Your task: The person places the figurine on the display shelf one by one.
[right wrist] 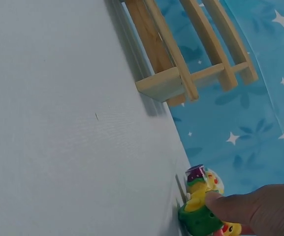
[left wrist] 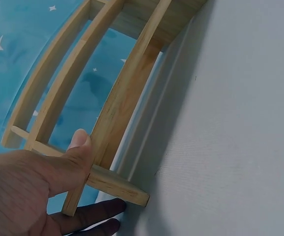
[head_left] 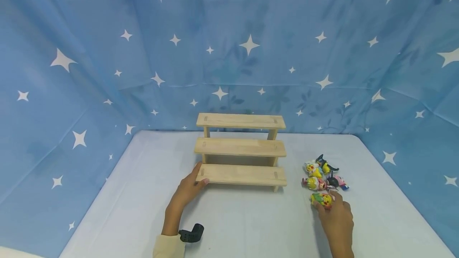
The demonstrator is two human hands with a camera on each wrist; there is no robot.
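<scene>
A three-tier wooden display shelf point(head_left: 241, 147) stands at the middle back of the white table. My left hand point(head_left: 190, 186) holds the left end of its lowest step; in the left wrist view the thumb lies over the step's end and the fingers point(left wrist: 97, 214) reach below it. My right hand point(head_left: 336, 218) pinches a green and yellow toy figurine point(head_left: 321, 199), which lies on its side, thumb on the near left and fingers at the right. In the right wrist view my thumb presses on the figurine's point(right wrist: 199, 219) green and yellow body.
Just beyond my right hand lies a cluster of several small figurines: a yellow one with a white top point(head_left: 312, 168), a dark blue and yellow one point(head_left: 325, 165) and others. A blue star-patterned cloth point(head_left: 229, 63) hangs behind and beside the white table point(head_left: 251, 226).
</scene>
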